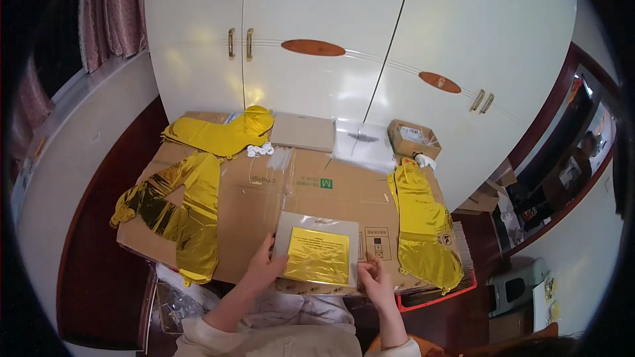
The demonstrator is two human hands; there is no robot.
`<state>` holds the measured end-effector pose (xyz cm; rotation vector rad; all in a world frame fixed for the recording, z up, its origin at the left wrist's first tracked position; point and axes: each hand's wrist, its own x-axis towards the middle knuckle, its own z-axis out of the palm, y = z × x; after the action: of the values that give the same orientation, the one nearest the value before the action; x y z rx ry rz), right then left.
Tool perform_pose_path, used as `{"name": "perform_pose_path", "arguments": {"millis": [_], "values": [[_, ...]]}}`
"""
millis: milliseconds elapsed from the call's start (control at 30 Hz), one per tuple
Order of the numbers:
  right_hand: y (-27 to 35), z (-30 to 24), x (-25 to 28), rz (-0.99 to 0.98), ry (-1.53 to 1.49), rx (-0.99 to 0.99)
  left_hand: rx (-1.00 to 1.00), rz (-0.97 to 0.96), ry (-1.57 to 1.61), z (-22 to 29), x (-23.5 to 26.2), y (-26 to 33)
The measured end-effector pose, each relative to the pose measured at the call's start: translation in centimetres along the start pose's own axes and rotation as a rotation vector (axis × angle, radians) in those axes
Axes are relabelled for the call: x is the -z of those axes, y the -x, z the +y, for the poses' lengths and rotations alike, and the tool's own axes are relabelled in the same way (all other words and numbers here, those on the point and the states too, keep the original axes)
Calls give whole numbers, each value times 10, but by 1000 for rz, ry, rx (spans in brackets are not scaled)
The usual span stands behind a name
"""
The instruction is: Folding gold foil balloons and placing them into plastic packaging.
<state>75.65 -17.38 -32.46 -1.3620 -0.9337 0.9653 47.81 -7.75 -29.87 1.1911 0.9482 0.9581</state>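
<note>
A clear packet (319,256) with a grey card and a folded gold foil balloon inside lies at the near edge of the cardboard surface. My left hand (266,267) grips its left edge, thumb on top. At the packet's lower right edge my right hand (376,282) is closed in a pinch, its fingertips partly hidden. To the left a flat gold foil balloon (200,208) is spread out, with another gold foil balloon (221,133) behind it. A third gold foil balloon (423,225) lies to the right of my right hand.
Beneath everything is a large cardboard box (251,205). Along its far side are a grey card stack (303,132), clear plastic bags (362,144), a small open carton (413,137) and white ribbon rolls (260,150). White cabinets (317,0) stand behind; a grey stool (519,291) is at right.
</note>
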Motion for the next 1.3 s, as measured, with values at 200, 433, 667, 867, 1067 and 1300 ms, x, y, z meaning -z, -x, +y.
{"name": "perform_pose_path", "arguments": {"millis": [200,433,667,867,1067,1300], "values": [[-7,-35,-3,-65,-335,-275,-59,-134,64,18,2,-7],[-10,-69,-11,-61,200,331,-482,-141,-166,23,10,-3],[-23,-38,-12,-149,223,184,-320,-26,-400,-5,13,-13],[-44,-30,-12,-223,206,290,-366,115,-617,-16,12,-28],[-45,-37,-17,-228,-216,65,-390,-32,-488,-28,18,-32],[-42,-19,-16,-136,-233,75,-308,-225,-8,11,8,-23]]}}
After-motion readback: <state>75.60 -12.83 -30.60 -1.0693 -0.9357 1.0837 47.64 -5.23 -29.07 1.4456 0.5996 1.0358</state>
